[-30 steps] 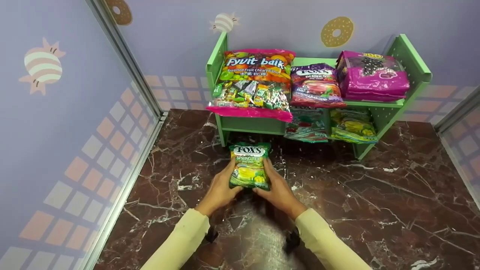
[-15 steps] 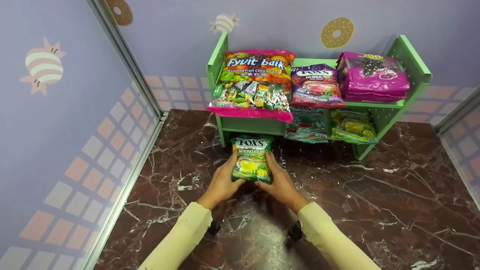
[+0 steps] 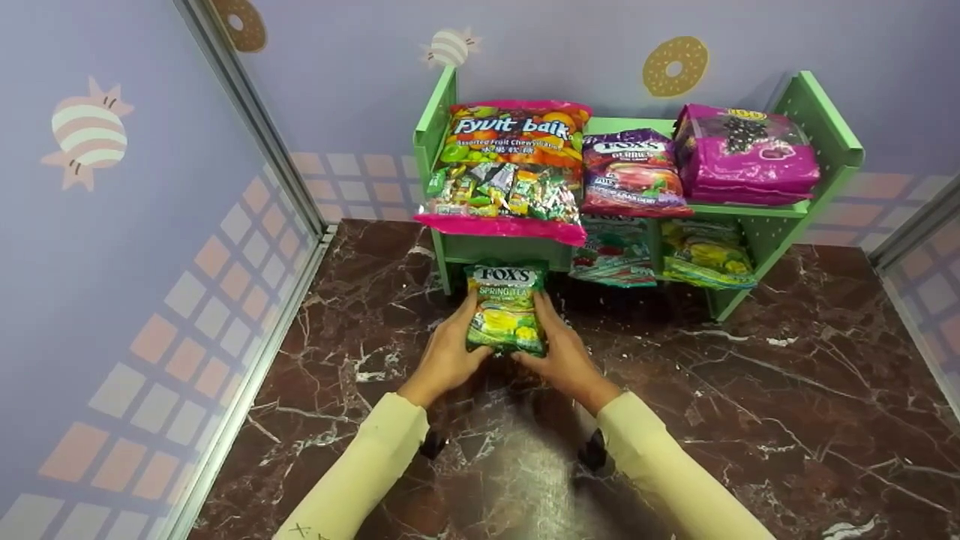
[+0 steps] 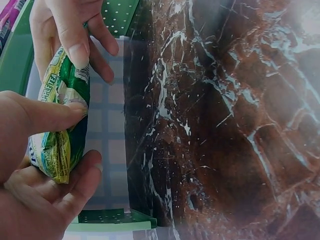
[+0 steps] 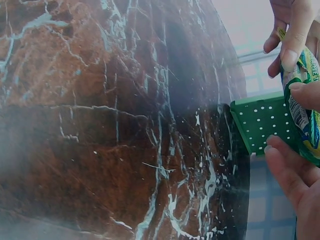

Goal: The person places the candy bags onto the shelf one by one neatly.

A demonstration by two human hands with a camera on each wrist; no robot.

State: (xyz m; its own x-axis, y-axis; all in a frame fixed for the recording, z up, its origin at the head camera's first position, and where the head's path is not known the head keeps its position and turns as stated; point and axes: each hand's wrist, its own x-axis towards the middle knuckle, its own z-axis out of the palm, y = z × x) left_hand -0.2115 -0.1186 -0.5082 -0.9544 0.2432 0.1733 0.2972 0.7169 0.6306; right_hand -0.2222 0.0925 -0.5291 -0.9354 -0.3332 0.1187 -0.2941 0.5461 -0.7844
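A green and yellow bag of Fox's Spring Tea candy [image 3: 506, 311] is held between both hands, its printed front facing up. My left hand [image 3: 450, 349] grips its left side, the thumb along the near edge. On the opposite side my right hand [image 3: 562, 356] grips it the same way. The left wrist view shows the candy bag [image 4: 60, 120] pinched between thumbs and fingers. In the right wrist view the bag [image 5: 305, 100] is partly cut off by the frame. Its far end overlaps the lower left compartment of the green shelf [image 3: 555, 253].
On the upper shelf lie a large Fyvit baik candy bag [image 3: 514, 169], a Fox's Berries bag [image 3: 634, 172] and a magenta pack [image 3: 750, 157]. Below are a teal bag [image 3: 613, 251] and a yellow-green bag [image 3: 709, 251]. The shelf stands on a brown marbled surface [image 3: 750, 420] against a purple wall.
Both hands have moved the Spring Tea candy bag forward, away from the body and slightly right, up to the shelf's lower left opening. The other bags have stayed put.
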